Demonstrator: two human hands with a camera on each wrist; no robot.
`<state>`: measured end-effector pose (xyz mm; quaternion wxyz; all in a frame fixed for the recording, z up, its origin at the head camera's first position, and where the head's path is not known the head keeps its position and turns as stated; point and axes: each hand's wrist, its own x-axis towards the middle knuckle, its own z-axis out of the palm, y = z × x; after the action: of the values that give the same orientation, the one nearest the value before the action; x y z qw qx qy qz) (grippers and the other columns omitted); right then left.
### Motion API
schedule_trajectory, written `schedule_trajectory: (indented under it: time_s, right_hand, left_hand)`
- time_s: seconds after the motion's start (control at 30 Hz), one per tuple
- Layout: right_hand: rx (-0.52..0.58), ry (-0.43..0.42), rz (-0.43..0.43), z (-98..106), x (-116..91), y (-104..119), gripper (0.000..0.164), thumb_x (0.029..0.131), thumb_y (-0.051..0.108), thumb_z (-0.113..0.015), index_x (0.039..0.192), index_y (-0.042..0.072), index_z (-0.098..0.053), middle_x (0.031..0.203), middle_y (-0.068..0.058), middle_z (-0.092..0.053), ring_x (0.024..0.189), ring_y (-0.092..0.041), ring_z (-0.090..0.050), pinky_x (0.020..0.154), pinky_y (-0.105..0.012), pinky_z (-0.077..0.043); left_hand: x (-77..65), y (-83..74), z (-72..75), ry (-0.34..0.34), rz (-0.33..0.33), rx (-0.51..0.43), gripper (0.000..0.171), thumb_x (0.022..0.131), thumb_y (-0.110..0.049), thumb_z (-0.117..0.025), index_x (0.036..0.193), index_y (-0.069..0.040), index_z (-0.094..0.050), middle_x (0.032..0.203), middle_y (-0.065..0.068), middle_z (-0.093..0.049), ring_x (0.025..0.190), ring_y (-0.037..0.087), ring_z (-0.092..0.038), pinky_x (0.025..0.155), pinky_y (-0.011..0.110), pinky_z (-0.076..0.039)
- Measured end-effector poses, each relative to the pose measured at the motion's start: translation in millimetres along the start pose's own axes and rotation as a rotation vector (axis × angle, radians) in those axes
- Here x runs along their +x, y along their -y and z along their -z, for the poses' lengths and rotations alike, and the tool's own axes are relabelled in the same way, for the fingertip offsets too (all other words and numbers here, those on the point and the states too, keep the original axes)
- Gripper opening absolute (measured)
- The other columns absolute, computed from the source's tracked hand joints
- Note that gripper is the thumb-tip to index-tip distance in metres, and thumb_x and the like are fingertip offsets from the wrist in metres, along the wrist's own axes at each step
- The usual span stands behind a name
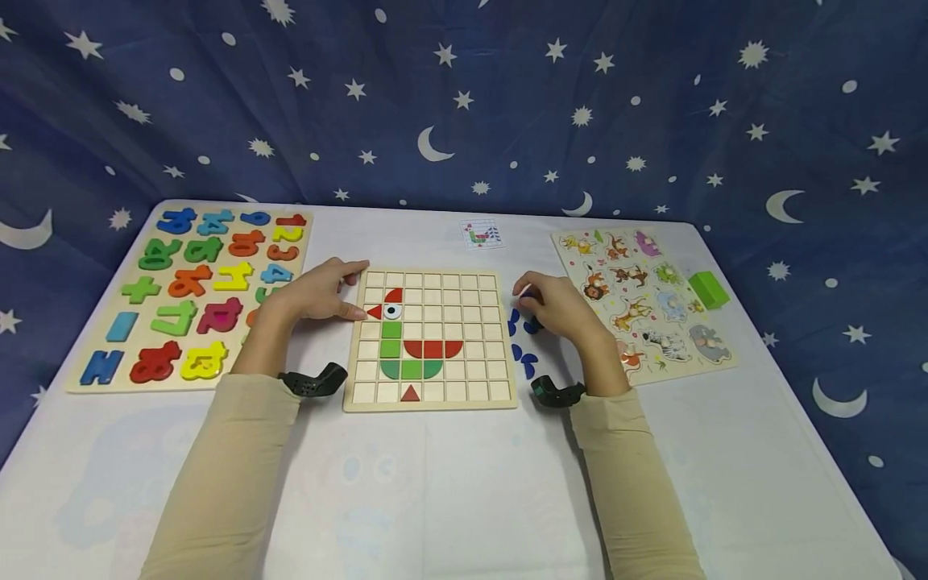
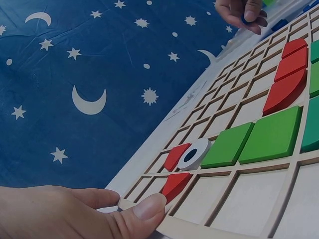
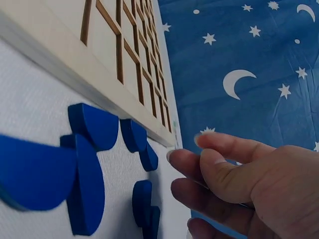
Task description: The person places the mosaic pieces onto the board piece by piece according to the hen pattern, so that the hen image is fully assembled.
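From my end, beige sleeves [image 1: 225,467] come in nearest, at 7 and 5 o'clock. Beyond them the wooden grid board [image 1: 432,406] lies flat at the centre of my dial. On it, a red triangle [image 1: 410,394] sits at 7, green pieces [image 1: 411,370] run above it towards 9, and red pieces [image 1: 432,350] line up near the hub. Loose blue pieces [image 1: 529,365] lie beside the board, around 3 to 4. I have the right hand [image 1: 554,306] at 3, thumb and finger pinching a dark blue piece [image 2: 245,20]. The eye tile [image 1: 392,311] is at 10; outside it, the left hand [image 1: 312,292] spreads thumb and forefinger, touching the board's edge and corner. Farther off, at 1, lies a picture card [image 1: 482,234], before the starry backdrop [image 1: 500,89].
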<state>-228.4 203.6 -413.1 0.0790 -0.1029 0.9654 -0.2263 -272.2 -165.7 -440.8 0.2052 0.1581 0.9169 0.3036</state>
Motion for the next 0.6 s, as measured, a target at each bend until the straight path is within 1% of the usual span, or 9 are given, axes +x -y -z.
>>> schedule_trajectory:
  time_s: [0.13, 0.2, 0.27, 0.33, 0.47, 0.53, 0.6]
  right_hand:
    - [0.002, -0.009, 0.029, -0.8, 0.5, 3.8, 0.011, 0.094, 0.016, -0.06, 0.102, 0.014, -0.066, 0.093, -0.004, -0.069, 0.074, -0.018, -0.056, 0.07, -0.033, -0.045]
    - [0.009, -0.017, 0.044, -1.3, 0.6, 5.5, 0.008, 0.093, 0.016, -0.06, 0.099, 0.014, -0.065, 0.093, -0.003, -0.069, 0.074, -0.017, -0.057, 0.069, -0.032, -0.045]
    - [0.025, -0.015, 0.056, -1.9, 0.5, 7.8, 0.008, 0.094, 0.016, -0.059, 0.1, 0.014, -0.064, 0.094, -0.004, -0.07, 0.075, -0.017, -0.058, 0.066, -0.032, -0.045]
    - [0.045, -0.002, 0.065, -2.2, 0.4, 11.3, 0.008, 0.094, 0.015, -0.058, 0.102, 0.013, -0.061, 0.097, -0.004, -0.071, 0.076, -0.018, -0.06, 0.065, -0.031, -0.046]
    - [0.095, 0.038, 0.069, -3.8, 0.3, 18.7, 0.01, 0.097, 0.014, -0.053, 0.107, 0.01, -0.052, 0.101, -0.006, -0.072, 0.082, -0.018, -0.065, 0.067, -0.031, -0.044]
    - [0.106, 0.044, 0.069, -4.8, 0.4, 21.4, 0.011, 0.098, 0.015, -0.051, 0.108, 0.01, -0.048, 0.098, -0.006, -0.072, 0.078, -0.018, -0.064, 0.066, -0.031, -0.043]
    - [0.114, 0.039, 0.071, -6.6, 1.0, 23.0, 0.013, 0.098, 0.019, -0.051, 0.107, 0.011, -0.046, 0.094, -0.005, -0.072, 0.073, -0.019, -0.061, 0.063, -0.031, -0.041]
  left_hand:
    - [-0.2, -0.8, 0.2, -0.001, -0.005, 0.007, 0.091, 0.075, -0.024, -0.081, 0.149, -0.006, -0.03, 0.113, 0.014, -0.044, 0.104, 0.027, -0.039, 0.092, 0.043, -0.034]
    - [-0.3, -0.7, 0.4, -0.001, -0.005, 0.011, 0.091, 0.075, -0.024, -0.081, 0.149, -0.006, -0.03, 0.113, 0.014, -0.044, 0.104, 0.027, -0.039, 0.092, 0.043, -0.034]
    - [-0.4, -0.5, 0.5, -0.002, -0.005, 0.012, 0.091, 0.075, -0.024, -0.081, 0.149, -0.007, -0.031, 0.113, 0.014, -0.045, 0.104, 0.027, -0.039, 0.092, 0.043, -0.034]
    - [-0.4, -0.3, 0.6, -0.001, -0.005, 0.011, 0.091, 0.075, -0.024, -0.081, 0.149, -0.007, -0.03, 0.113, 0.014, -0.045, 0.104, 0.027, -0.039, 0.092, 0.044, -0.034]
    - [-0.2, -0.3, 0.6, 0.001, -0.002, 0.004, 0.091, 0.075, -0.024, -0.081, 0.149, -0.007, -0.03, 0.113, 0.013, -0.044, 0.105, 0.027, -0.039, 0.092, 0.043, -0.034]
    - [0.0, -0.4, 0.5, 0.001, -0.003, 0.005, 0.091, 0.075, -0.025, -0.08, 0.149, -0.007, -0.03, 0.113, 0.013, -0.044, 0.105, 0.027, -0.039, 0.091, 0.043, -0.034]
    - [-0.1, -0.5, 0.5, 0.001, -0.004, 0.009, 0.091, 0.075, -0.025, -0.081, 0.149, -0.007, -0.03, 0.113, 0.013, -0.044, 0.104, 0.027, -0.039, 0.091, 0.043, -0.034]
